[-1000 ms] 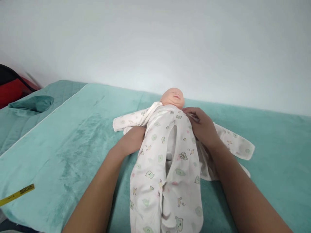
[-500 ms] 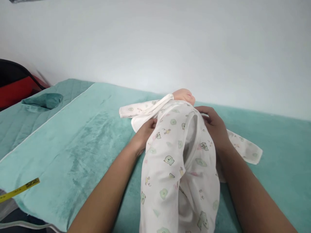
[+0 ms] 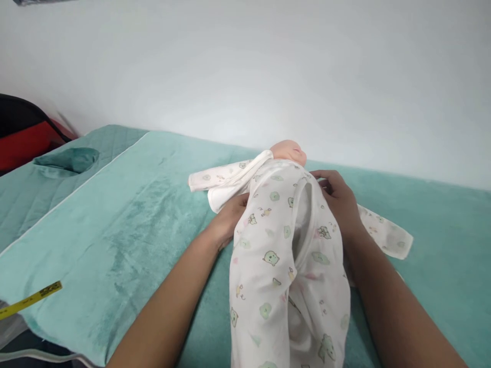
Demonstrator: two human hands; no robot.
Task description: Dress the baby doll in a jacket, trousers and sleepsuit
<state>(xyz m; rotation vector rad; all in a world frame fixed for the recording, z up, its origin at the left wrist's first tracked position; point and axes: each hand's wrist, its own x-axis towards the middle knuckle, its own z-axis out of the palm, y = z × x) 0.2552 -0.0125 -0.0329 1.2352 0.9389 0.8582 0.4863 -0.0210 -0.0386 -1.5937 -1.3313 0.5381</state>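
Observation:
A baby doll (image 3: 288, 150) lies on its back with its head toward the wall, its smooth head showing past the clothes. White split-crotch baby pants (image 3: 264, 240) with green animal prints cover its legs and reach high up its body. A matching baby top (image 3: 240, 176) lies under it, sleeves spread to both sides. My left hand (image 3: 230, 217) is closed at the left side of the pants, its fingertips hidden by the cloth. On the opposite side, my right hand (image 3: 339, 199) curls its fingers at the pants' edge, partly hidden.
A teal padded bed (image 3: 115, 230) carries the doll and meets a white wall (image 3: 245, 76) behind. At the left are a face hole (image 3: 71, 159), a red and black item (image 3: 25, 138) and a yellow tape measure end (image 3: 34, 299).
The pants' legs have shifted slightly to the right. The left sleeve has dropped a little, and my left hand has moved slightly nearer me. My right hand stays almost in place.

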